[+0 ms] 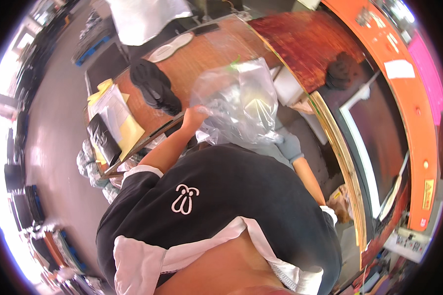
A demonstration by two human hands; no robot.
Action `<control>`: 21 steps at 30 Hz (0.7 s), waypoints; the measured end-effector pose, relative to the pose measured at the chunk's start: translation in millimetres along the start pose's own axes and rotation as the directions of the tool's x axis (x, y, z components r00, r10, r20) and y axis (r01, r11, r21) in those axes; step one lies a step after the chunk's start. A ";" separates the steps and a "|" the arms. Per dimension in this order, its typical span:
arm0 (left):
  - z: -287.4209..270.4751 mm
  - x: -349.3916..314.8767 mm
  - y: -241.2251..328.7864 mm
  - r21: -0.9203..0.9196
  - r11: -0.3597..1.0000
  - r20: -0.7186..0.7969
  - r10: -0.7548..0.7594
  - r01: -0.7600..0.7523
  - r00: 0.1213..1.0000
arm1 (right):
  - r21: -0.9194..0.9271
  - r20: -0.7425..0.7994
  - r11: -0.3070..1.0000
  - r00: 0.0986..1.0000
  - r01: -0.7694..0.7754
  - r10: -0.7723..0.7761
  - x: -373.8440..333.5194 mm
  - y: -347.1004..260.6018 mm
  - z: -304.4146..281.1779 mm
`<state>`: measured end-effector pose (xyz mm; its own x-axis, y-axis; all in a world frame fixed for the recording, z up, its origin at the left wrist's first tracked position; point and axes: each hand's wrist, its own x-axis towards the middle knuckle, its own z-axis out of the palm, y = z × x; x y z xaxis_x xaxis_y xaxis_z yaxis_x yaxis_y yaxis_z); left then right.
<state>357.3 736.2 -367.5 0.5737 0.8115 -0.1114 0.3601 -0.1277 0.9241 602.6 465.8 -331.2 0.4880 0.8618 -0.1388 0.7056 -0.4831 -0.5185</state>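
Observation:
A large clear plastic bag [234, 101] is spread in front of my body, over the near edge of the brown table [216, 44]. My bare left hand [195, 118] is closed on its left edge. At its lower right edge is my right hand [289, 146], in a grey glove, with fingers curled against the plastic. Pale, yellowish shapes show through the film, too unclear to name. Left of the bag lie black shoe soles [155, 87], close beyond my left hand. Farther back rests a white sole-shaped piece [171, 47].
Yellow and white papers [117, 115] and a shiny black pouch [104, 138] lie at the table's left end. To the right stand a reddish board [300, 44] with a black item [343, 71] on it, a wooden edge [342, 162] and an orange machine frame [418, 123].

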 end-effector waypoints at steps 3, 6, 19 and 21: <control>-18.4 -1.8 -9.5 0.341 0.930 -0.192 0.215 -0.140 0.958 | 0.027 -0.329 0.943 0.894 0.332 -0.305 4.7 -11.1 2.1; -33.7 1.5 19.9 -0.474 0.835 0.058 -0.288 0.280 0.956 | 0.211 -0.429 0.893 0.858 0.398 -0.282 5.1 -38.7 -4.6; -166.0 -6.8 113.1 -0.223 0.922 0.262 0.369 -0.316 0.892 | 0.306 -0.199 0.940 0.976 0.148 -0.089 22.6 -140.5 4.8; -196.6 -5.7 109.7 -0.211 0.912 0.103 0.377 -0.350 0.920 | 0.151 -0.200 0.982 0.976 0.115 -0.084 22.4 -164.1 -4.3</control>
<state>248.9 829.7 -193.6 0.7397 0.6399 0.2084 -0.0279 -0.2802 0.9595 499.9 563.8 -245.5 0.5202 0.8506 0.0767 0.6711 -0.3516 -0.6526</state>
